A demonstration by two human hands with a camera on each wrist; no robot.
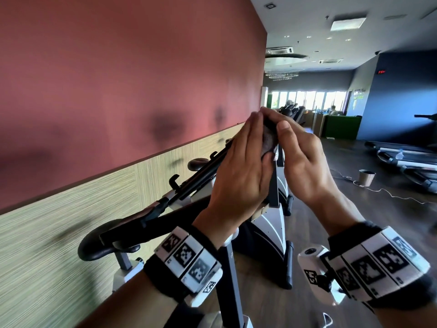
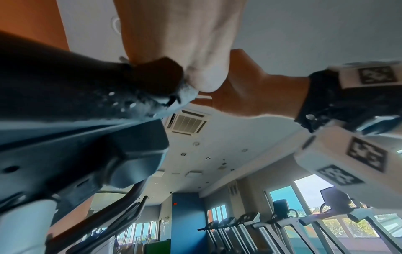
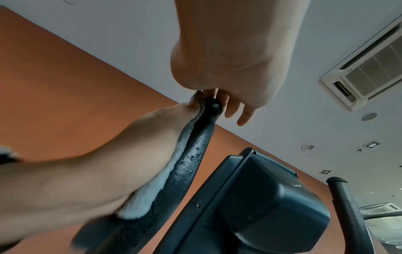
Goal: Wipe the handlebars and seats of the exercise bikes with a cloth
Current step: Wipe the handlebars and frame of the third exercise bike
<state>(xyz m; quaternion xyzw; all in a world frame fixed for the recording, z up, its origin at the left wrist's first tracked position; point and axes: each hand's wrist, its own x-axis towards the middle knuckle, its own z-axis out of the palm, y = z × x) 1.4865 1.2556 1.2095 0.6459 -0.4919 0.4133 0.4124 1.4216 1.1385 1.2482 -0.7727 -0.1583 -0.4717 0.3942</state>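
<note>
**Both hands close on a handlebar tip in the gym's bike row**

The cloth (image 1: 269,140), grey and fluffy, sits wrapped over the upright end of the nearest bike's handlebar (image 3: 193,154), at about 12 o'clock from me and raised to chest height. My left hand (image 1: 238,176) lies flat along it with fingers straight, pressing the cloth against the bar from the 9 o'clock side; my right hand (image 1: 305,162) curls over the tip from 3 o'clock, thumb and fingers pinching the cloth there, so that grip is closed on fabric while the left stays extended. Droplets bead on the bar's black rubber below the cloth. To do this step well, I judge, I should keep the cloth fully round the bar, twist at the tip, then draw down over the wet stretch so no streak remains. The console (image 3: 261,206) stands just beside the bar at 4 o'clock. More bikes (image 1: 201,166) line the red wall (image 1: 118,79) toward 11 o'clock; treadmills (image 1: 402,159) stand well apart at 2 o'clock.
</note>
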